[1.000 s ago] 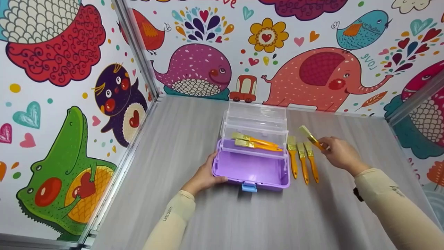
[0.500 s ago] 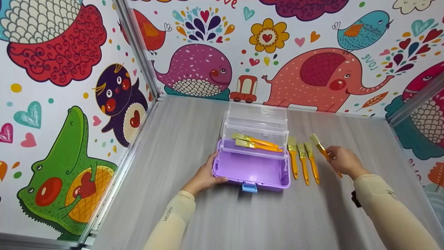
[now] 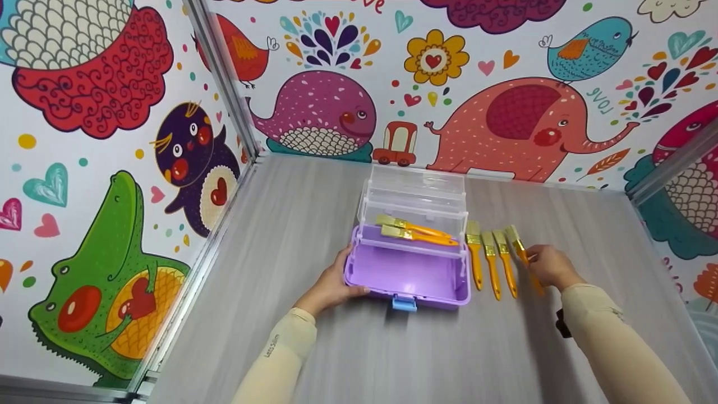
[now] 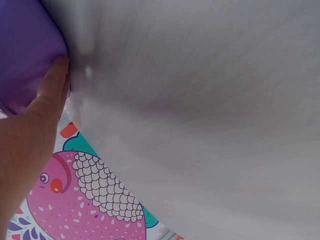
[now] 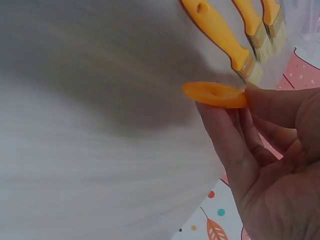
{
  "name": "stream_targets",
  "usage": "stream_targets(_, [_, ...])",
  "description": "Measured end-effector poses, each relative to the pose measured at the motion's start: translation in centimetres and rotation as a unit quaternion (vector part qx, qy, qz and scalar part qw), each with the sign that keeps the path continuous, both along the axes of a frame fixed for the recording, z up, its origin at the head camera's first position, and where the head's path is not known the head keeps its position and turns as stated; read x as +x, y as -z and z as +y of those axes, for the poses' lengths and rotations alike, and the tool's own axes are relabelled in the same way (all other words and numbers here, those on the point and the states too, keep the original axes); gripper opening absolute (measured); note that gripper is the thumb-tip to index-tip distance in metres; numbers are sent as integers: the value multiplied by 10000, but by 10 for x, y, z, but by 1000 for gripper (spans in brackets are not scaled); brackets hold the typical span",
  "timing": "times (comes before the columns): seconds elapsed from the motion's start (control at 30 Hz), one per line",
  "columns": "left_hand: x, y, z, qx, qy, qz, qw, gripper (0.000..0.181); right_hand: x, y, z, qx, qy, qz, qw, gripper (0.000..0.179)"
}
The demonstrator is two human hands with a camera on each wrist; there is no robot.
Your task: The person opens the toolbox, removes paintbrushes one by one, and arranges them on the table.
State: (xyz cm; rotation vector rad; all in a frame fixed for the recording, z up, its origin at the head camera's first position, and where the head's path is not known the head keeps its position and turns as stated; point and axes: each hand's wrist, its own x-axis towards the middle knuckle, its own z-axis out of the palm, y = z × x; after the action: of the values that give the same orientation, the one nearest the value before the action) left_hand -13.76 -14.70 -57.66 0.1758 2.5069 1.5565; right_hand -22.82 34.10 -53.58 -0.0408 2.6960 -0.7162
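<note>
In the head view my left hand (image 3: 332,285) grips the front left corner of a purple toolbox (image 3: 404,269), thumb along the front and fingers against the side wall. The left wrist view shows those fingers (image 4: 52,82) lying on the purple wall. My right hand (image 3: 552,266) pinches a paintbrush (image 3: 516,241) by its orange handle, bristles pointing away from me. In the right wrist view the handle (image 5: 215,95) lies between thumb and fingers. Left of it, three paintbrushes (image 3: 491,264) lie side by side on the table, right of the box.
The toolbox stands with its clear lid (image 3: 418,179) raised at the back. Two paintbrushes (image 3: 418,233) lie in its clear upper tray. A blue latch (image 3: 404,303) hangs at the front. Printed walls (image 3: 471,67) border the grey table (image 3: 291,213) behind and at both sides.
My right hand has brought its paintbrush to the right and down toward the table, beside the row of three. My left hand stays at the toolbox corner.
</note>
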Motion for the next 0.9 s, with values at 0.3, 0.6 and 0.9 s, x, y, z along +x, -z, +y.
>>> stream_targets(0.3, [0, 0, 0, -68, -37, -134, 9999, 112, -1, 10, -4, 67, 261, -34, 9996, 38])
stream_targets(0.6, [0, 0, 0, -131, 47, 110, 9998, 110, 2, 18, -4, 150, 304, 101, 9994, 38])
stream_targets(0.9, [0, -1, -1, -104, 56, 101, 9999, 111, 2, 23, -4, 99, 390, 43, 9992, 39])
